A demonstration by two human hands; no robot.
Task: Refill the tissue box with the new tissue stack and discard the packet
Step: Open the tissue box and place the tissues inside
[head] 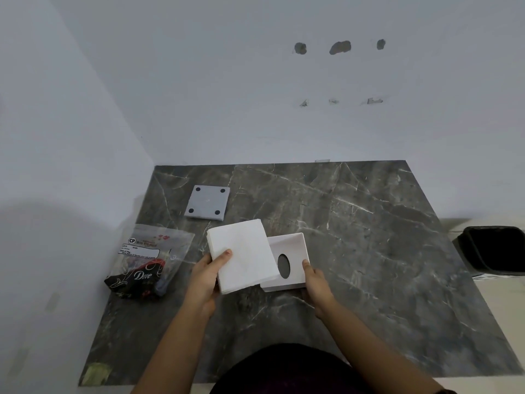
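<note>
A white tissue stack (pixel 243 254) is held tilted over the left part of the white tissue box (pixel 292 245), which lies upside down and shows its oval slot (pixel 283 265) inside. My left hand (pixel 208 275) grips the stack at its near left corner, thumb on top. My right hand (pixel 314 282) holds the box at its near right corner. The box's grey base plate (pixel 207 202) with dark pads at its corners lies farther back on the left. The emptied plastic packet (pixel 147 260) lies crumpled at the left edge of the marble counter (pixel 369 265).
A black bin (pixel 494 251) stands on the floor beyond the counter's right edge. White walls close off the counter at the back and left. A yellowish scrap (pixel 96 372) sits at the near left corner.
</note>
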